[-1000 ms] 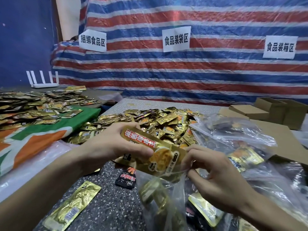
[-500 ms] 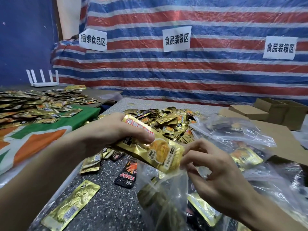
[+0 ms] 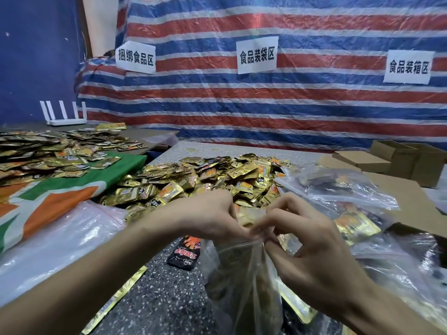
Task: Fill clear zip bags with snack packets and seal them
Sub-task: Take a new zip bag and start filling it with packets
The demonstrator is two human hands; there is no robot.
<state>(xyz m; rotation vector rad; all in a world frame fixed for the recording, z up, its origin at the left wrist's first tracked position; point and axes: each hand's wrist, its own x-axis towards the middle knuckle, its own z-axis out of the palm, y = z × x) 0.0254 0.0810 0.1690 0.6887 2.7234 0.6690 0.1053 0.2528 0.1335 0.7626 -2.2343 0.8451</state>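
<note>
Fingers (image 3: 239,229) of the left hand (image 3: 205,216) and right hand (image 3: 312,250) pinch the bag (image 3: 242,276) by its zip rim at mid-frame, likely the stiffest hold on thin, limp, slippery film.

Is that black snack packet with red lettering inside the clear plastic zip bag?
No, the black snack packet lies on the speckled grey tabletop, left of the clear plastic zip bag.

The gold packet (image 3: 250,215), held flat above the bag a second ago, has sunk between the hands, only its top showing; the left hand (image 3: 208,218) has released it and moved in against the right hand (image 3: 312,252); both now pinch the mouth of the clear bag (image 3: 242,281).
</note>
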